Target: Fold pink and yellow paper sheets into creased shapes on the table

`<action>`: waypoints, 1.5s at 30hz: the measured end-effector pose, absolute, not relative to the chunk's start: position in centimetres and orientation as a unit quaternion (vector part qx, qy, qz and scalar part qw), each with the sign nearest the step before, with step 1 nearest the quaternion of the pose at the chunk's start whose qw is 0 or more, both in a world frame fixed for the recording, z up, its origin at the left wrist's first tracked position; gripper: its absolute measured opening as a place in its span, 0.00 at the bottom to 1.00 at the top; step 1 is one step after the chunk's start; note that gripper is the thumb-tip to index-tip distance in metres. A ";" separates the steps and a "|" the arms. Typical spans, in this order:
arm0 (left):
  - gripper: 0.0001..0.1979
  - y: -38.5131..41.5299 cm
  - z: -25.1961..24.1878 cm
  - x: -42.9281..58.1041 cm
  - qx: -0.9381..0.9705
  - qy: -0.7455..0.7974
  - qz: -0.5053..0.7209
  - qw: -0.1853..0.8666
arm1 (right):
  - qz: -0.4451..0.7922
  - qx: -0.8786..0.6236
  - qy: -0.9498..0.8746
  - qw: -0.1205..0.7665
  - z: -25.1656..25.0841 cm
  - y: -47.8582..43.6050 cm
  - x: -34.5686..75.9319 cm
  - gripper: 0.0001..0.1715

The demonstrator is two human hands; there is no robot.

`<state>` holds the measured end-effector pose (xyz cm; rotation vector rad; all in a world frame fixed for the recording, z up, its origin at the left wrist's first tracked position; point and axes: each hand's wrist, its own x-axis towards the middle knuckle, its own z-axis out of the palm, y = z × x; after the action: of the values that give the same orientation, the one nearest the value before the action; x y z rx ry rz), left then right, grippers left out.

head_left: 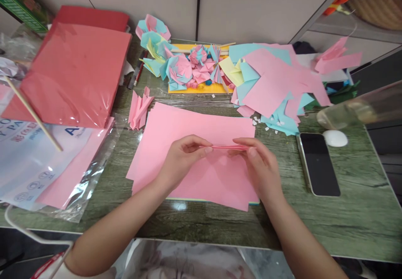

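Between my two hands is a narrow strip of folded pink paper (pixel 228 147), seen nearly edge-on. My left hand (pixel 185 155) pinches its left end between thumb and fingers. At the right end my right hand (pixel 262 166) grips it the same way. Both hands are over a loose stack of pink paper sheets (pixel 194 128) on the green wood-grain table (pixel 339 224). Folded pink paper pieces (pixel 140 109) lie just beyond the stack's left corner. Thin wires (pixel 194 103) run along behind the stack.
Paper flowers (pixel 180 69) sit at the back on a yellow sheet (pixel 204 88). Pink and blue paper scraps (pixel 270 78) are heaped at back right. A phone (pixel 318 164) and a white oval case (pixel 335 138) lie at right. Red paper packs (pixel 78 69) and a wooden stick (pixel 34 115) are at left.
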<state>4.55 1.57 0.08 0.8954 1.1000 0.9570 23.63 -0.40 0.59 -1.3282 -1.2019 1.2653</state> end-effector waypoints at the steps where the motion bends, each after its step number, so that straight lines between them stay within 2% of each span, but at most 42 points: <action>1: 0.06 1.6 0.1 4.5 0.405 0.486 0.422 0.649 | 0.498 -0.556 -0.485 0.455 0.6 -0.4 23.7 0.13; 8: 0.04 1.6 0.0 4.6 0.425 0.470 0.453 0.627 | 0.479 -0.596 -0.488 0.421 0.8 0.1 23.7 0.09; 14: 0.11 1.7 -0.1 4.7 0.393 0.469 0.462 0.642 | 0.446 -0.609 -0.507 0.418 0.8 0.0 23.6 0.07; 20: 0.17 1.7 0.0 4.7 0.369 0.474 0.448 0.662 | 0.362 -0.610 -0.562 0.425 0.8 -0.3 23.5 0.07; 36: 0.11 1.5 0.2 4.5 0.428 0.484 0.470 0.601 | 0.258 -0.604 -0.621 0.428 0.4 -0.7 23.4 0.12; 41: 0.10 1.4 0.2 4.4 0.423 0.465 0.478 0.613 | 0.273 -0.620 -0.621 0.394 0.4 -0.8 23.4 0.09; 45: 0.10 1.4 0.2 4.3 0.392 0.435 0.482 0.652 | 0.380 -0.608 -0.587 0.376 0.8 -0.4 23.6 0.06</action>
<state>4.32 1.41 0.20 0.8903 0.9880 1.0940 23.57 -0.40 0.81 -1.5558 -1.5017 0.9709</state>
